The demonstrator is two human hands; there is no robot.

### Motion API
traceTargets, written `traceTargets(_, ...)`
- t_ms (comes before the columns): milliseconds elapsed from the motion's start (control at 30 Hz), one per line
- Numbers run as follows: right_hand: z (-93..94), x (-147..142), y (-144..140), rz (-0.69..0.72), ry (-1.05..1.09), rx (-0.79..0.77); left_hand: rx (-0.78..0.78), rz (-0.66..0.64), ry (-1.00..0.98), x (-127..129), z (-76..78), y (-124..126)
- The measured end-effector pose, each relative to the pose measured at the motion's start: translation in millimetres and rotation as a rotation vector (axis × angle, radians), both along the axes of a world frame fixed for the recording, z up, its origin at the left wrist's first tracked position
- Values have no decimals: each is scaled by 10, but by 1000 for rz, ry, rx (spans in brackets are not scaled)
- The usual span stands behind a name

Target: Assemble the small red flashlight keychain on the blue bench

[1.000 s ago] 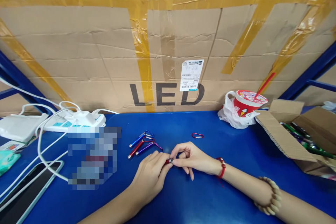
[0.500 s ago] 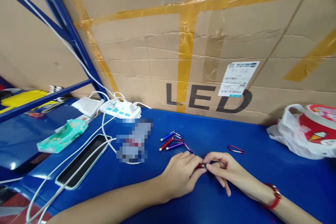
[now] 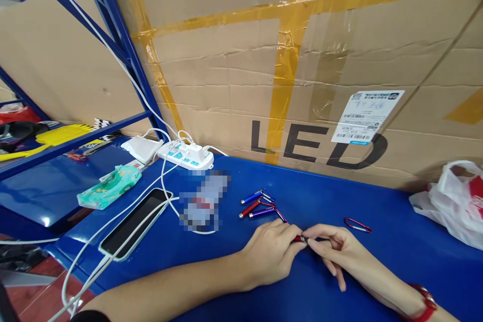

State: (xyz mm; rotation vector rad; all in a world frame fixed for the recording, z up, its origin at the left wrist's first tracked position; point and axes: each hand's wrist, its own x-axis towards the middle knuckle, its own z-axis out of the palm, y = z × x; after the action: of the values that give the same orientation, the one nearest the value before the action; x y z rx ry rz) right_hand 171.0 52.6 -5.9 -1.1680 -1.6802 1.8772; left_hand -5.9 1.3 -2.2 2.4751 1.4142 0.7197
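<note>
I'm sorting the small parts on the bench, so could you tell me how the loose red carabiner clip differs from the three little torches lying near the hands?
The red carabiner clip lies alone, right of the hands; the three small torches lie together in a fan, beyond the left hand. The clip is a bare wire loop; each torch is a solid metal barrel with a clip fitted at one end. The clip is red only; the torches are blue, red and purple. All rest untouched on the blue table.

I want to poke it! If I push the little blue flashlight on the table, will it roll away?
The blue flashlight looks round, so it might roll a bit. Its clip would probably stop it soon. It looks small, likely light, and the blue table looks smooth, so it may slide.
</note>
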Motion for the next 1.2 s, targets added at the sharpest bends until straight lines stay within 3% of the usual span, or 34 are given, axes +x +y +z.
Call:
traceTargets(333,-171,35,46,-8,-23,37,-7,-72,82,-7,35,-31)
traceTargets(600,-78,-16,37,-13,-42,-5,-16,-66,56,-8,54,-44)
traceTargets(1200,-60,-13,20,10,-23,28,-17,-49,71,-8,39,-37)
